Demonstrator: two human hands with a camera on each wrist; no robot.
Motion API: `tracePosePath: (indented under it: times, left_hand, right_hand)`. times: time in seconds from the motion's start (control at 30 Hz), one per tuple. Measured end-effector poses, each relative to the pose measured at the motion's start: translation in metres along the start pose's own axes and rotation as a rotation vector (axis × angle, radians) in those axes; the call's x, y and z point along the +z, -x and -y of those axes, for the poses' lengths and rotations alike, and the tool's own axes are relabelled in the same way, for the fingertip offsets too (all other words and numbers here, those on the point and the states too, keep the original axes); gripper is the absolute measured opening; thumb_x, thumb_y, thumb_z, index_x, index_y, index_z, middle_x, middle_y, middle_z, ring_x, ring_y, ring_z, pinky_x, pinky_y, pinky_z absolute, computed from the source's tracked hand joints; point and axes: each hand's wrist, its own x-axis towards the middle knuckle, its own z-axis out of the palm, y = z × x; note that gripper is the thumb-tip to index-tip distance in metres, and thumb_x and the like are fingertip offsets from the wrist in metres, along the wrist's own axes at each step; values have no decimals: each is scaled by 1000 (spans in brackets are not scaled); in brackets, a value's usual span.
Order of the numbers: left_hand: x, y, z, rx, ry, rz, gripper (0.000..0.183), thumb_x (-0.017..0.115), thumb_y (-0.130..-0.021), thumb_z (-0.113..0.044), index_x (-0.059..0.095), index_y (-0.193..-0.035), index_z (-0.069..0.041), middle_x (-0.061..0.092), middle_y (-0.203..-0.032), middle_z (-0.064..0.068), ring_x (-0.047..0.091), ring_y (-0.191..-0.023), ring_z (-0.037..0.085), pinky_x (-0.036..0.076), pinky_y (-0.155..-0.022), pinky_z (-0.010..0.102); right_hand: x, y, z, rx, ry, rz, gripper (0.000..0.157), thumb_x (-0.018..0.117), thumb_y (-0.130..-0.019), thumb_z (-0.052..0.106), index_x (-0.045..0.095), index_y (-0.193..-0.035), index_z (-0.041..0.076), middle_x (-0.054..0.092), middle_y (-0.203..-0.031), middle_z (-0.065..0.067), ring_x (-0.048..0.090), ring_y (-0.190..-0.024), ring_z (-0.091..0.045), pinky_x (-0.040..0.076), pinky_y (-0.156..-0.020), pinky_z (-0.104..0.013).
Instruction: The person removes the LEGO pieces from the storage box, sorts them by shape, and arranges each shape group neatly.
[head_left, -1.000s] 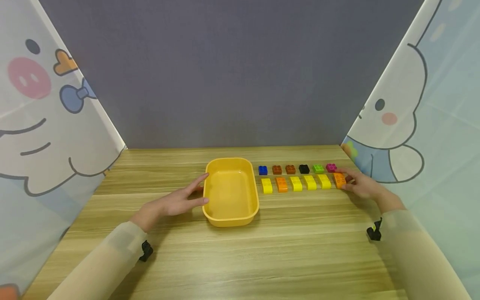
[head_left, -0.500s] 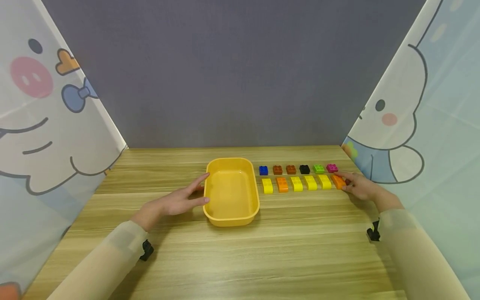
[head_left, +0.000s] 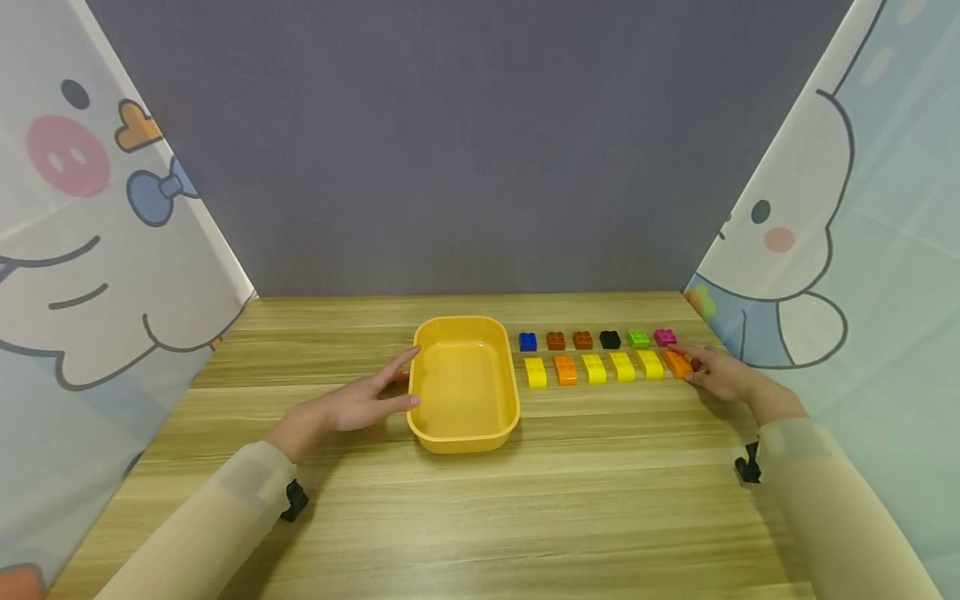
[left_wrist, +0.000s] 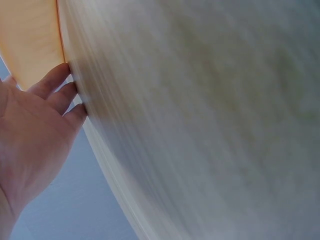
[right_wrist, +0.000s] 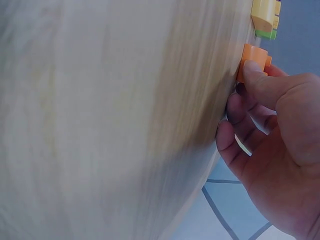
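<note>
At the right end of the front row lies an orange building block [head_left: 678, 364], slightly askew. My right hand [head_left: 722, 374] pinches it by its ends, the thumb on the near end. The right wrist view shows the thumb pressed on this orange block [right_wrist: 252, 61], with the other fingers loosely bent on the wood. My left hand [head_left: 358, 402] touches the left side of a yellow tray [head_left: 462, 445], fingers spread and nearly straight, thumb at the rim. In the left wrist view, fingertips of the left hand [left_wrist: 37, 127] rest against the tray wall [left_wrist: 30, 40].
Left of the held block, the front row has several yellow blocks [head_left: 594, 368] and another orange block [head_left: 566, 370]. Behind them stand smaller blocks: blue [head_left: 528, 342], brown [head_left: 556, 341], black [head_left: 610, 339], green [head_left: 638, 338] and magenta [head_left: 665, 337]. A grey panel [head_left: 465, 167] closes the back.
The orange block under my right hand has turned a little, its far end swinging left, and the right hand has shifted slightly with it. My left hand stays at the tray.
</note>
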Motion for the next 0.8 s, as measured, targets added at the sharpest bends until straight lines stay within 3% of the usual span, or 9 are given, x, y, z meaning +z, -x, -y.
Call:
tracePosePath:
  times: [0.3, 0.63, 0.8]
  left_hand:
    - [0, 0, 0, 0, -8, 1, 92, 59, -108, -65, 2, -176, -46, 40, -175, 17, 37, -163, 45, 26, -129, 75]
    - [0, 1, 0, 17, 18, 12, 91, 58, -109, -63, -1, -177, -43, 37, -176, 20, 35, -164, 44, 25, -130, 74]
    - [1, 1, 1, 20, 60, 15, 93, 54, -111, -63, -11, -175, -44, 36, -177, 18, 34, -165, 43, 24, -132, 72]
  right_hand:
    - [4, -1, -4, 13, 10, -4, 58, 68, -107, 5, 44, -157, -11, 64, -114, -30, 61, -105, -41, 53, -93, -63]
    - [3, 2, -2, -15, -20, -15, 63, 69, -105, 4, 41, -159, -9, 67, -110, -25, 63, -100, -36, 55, -89, -56]
    - [-2, 10, 7, -22, -71, -43, 70, 65, -103, -4, 33, -164, -9, 65, -118, -31, 66, -100, -35, 56, -83, -46]
